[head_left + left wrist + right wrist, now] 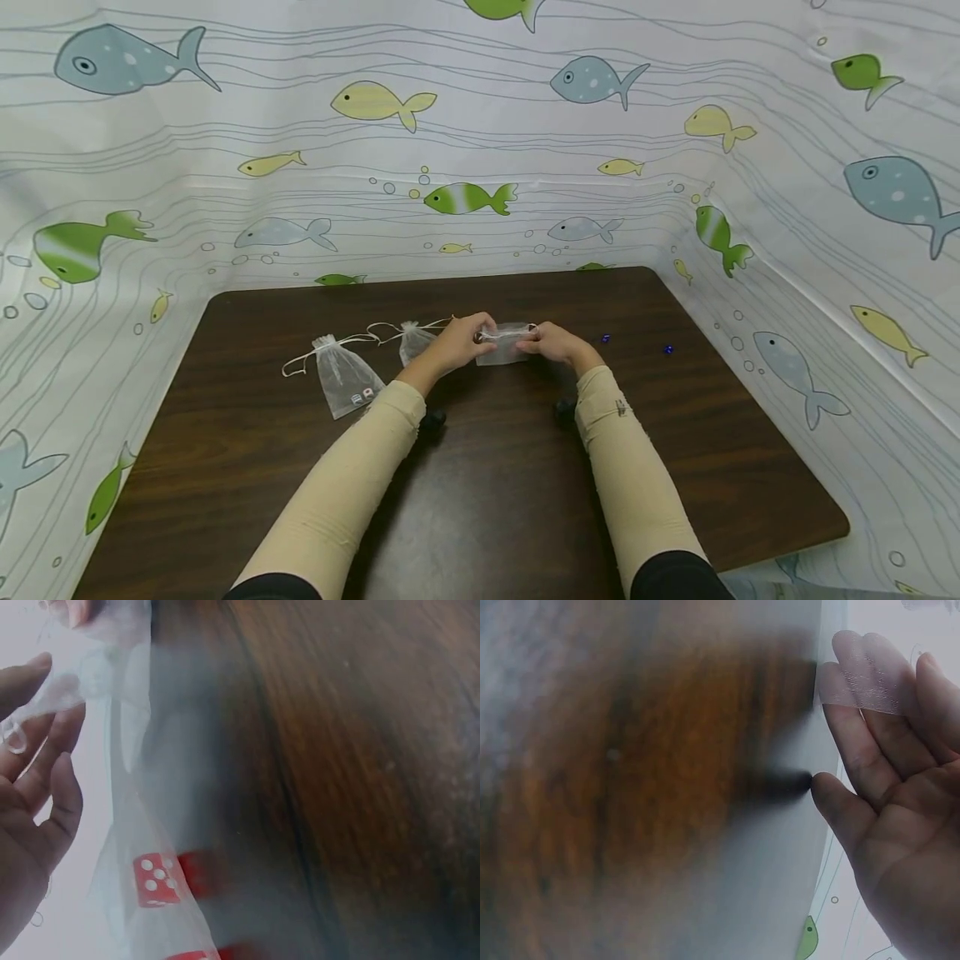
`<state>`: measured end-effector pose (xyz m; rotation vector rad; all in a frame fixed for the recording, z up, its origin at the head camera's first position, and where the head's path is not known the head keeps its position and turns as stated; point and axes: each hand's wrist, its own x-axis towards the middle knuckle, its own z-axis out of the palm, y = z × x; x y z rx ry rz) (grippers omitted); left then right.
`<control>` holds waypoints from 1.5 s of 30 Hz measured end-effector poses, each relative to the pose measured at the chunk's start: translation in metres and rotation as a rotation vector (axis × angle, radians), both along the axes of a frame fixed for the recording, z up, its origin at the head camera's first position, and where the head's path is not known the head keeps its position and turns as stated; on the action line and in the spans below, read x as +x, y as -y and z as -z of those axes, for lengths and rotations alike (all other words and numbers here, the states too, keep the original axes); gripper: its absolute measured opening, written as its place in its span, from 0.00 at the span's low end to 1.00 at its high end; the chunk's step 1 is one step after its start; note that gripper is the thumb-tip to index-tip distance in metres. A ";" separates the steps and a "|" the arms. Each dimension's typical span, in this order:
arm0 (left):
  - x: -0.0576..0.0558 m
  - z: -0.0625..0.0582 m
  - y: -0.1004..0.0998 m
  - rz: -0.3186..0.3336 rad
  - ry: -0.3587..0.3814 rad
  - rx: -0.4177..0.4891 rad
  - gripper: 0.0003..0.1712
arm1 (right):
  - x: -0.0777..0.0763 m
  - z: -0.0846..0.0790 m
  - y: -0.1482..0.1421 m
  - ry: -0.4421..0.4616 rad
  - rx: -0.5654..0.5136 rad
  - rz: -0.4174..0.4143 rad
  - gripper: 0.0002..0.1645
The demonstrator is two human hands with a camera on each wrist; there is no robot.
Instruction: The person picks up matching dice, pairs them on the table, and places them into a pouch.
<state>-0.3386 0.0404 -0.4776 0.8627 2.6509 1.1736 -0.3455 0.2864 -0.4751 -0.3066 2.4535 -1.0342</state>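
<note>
A sheer white drawstring pouch (pixel 501 354) lies flat between my two hands near the middle of the table. My left hand (pixel 463 337) pinches its upper left edge by the cord, thumb against fingers. On the upper right edge, my right hand (pixel 553 343) holds the thin fabric, with several fingertips showing through it in the right wrist view. Just left of my left hand is a second sheer pouch (pixel 412 342), partly covered by that hand and arm. The left wrist view shows a red die (pixel 156 880) with white dots in a sheer pouch, and part of another below it.
Farther left lies another sheer pouch (pixel 341 379) holding small dice (pixel 367 392), its white cords (pixel 296 363) spread out. Two small blue dice (pixel 606 338) sit to the right of my right hand. A fish-patterned curtain (pixel 480 150) surrounds the dark wooden table (pixel 480 517).
</note>
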 end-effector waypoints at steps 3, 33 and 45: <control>-0.002 0.004 0.003 -0.010 -0.010 -0.006 0.11 | 0.001 0.003 0.002 0.001 -0.021 0.012 0.18; -0.005 0.015 0.016 0.024 -0.047 -0.041 0.05 | 0.003 -0.002 -0.075 -0.241 -0.167 0.214 0.16; -0.004 0.014 0.015 0.047 -0.065 -0.078 0.05 | 0.023 -0.005 -0.184 -0.293 -0.095 0.635 0.22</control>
